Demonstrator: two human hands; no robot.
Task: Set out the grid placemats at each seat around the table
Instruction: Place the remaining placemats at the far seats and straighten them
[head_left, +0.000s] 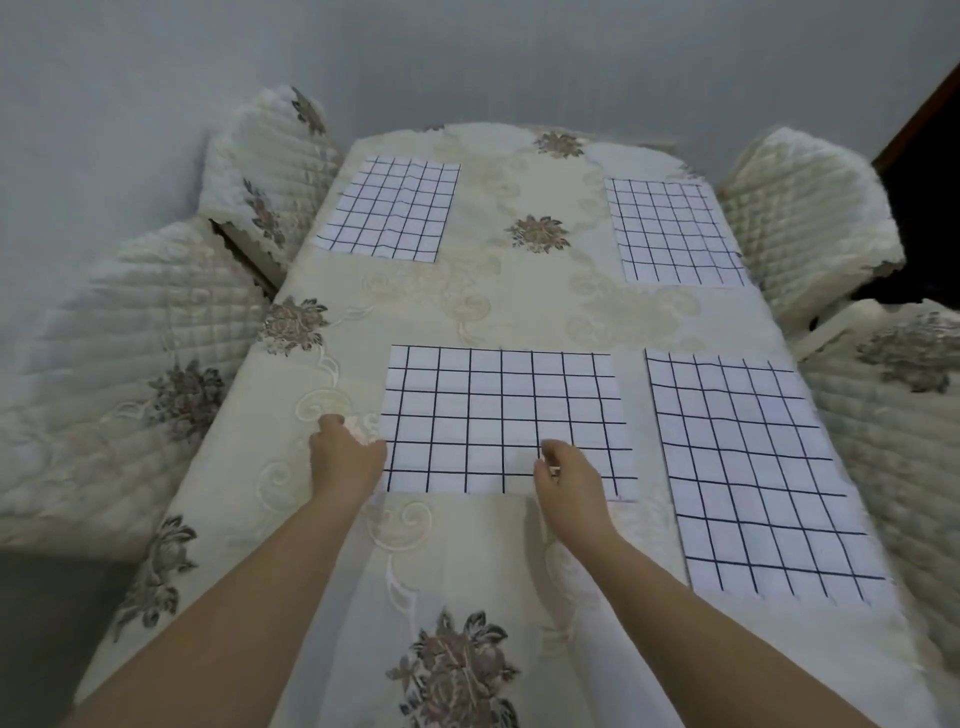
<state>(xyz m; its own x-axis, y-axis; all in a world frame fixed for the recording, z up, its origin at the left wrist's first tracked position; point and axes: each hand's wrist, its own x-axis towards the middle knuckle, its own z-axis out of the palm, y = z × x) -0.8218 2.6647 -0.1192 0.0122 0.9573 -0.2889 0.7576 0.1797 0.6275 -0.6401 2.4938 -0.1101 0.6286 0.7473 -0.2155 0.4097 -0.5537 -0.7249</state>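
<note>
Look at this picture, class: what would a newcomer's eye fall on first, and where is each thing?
Four white, dark-gridded mats stand out on the cream flowered tablecloth: the far left placemat, far right placemat, near right placemat and near middle placemat. The left hand and right hand meet the near middle placemat at its left and near edges. Quilted left chair covers and right chair covers flank the table.

The grid placemats (498, 395) look like thin white cloth, flat and matt, with small wrinkles. The tablecloth (519, 312) is cream cloth with sewn swirls and flowers that shine a little. The chair covers (130, 322) are soft, puffy quilted cloth with a gentle shine. The wall (467, 52) is smooth, grey and matt
</note>
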